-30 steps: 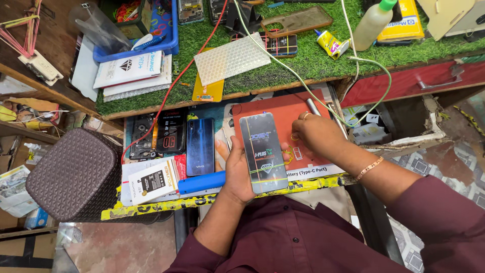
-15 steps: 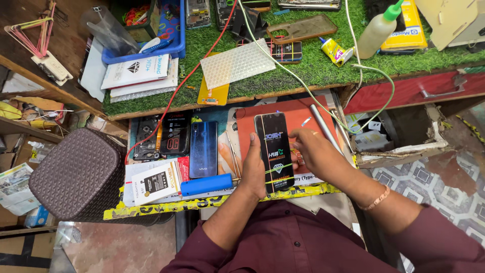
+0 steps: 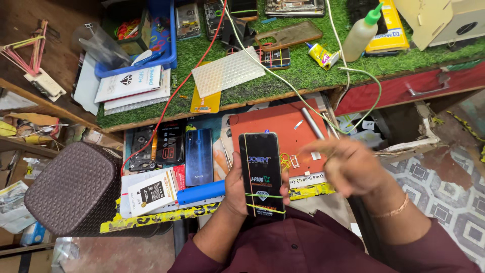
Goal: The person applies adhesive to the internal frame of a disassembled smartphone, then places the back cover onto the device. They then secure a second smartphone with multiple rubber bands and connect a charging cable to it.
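The desk (image 3: 303, 76) ran across the top of the view, its surface covered in green artificial turf and crowded with parts. Below its front edge a lower shelf (image 3: 166, 215) carried a red work mat (image 3: 283, 126), a blue phone (image 3: 198, 156) lying flat and a dark phone back (image 3: 171, 144) beside it. A brown woven stool (image 3: 70, 189) stood off the shelf's left end.

The left hand (image 3: 237, 189) held a black phone (image 3: 261, 174) upright over the shelf's front edge, just in front of the red work mat. The phone rested in the palm, with the thumb along its left side and the fingers (image 3: 284, 189) curled round its right edge, gripping it. Thin yellow-green rubber bands (image 3: 262, 196) crossed the phone's lower part, and another ran lengthwise down its left side.

The right hand (image 3: 348, 164) hovered just to the right of the phone, apart from it and blurred by motion; whether its fingers were spread or pinching anything could not be told. A gold bangle (image 3: 391, 210) sat on that wrist
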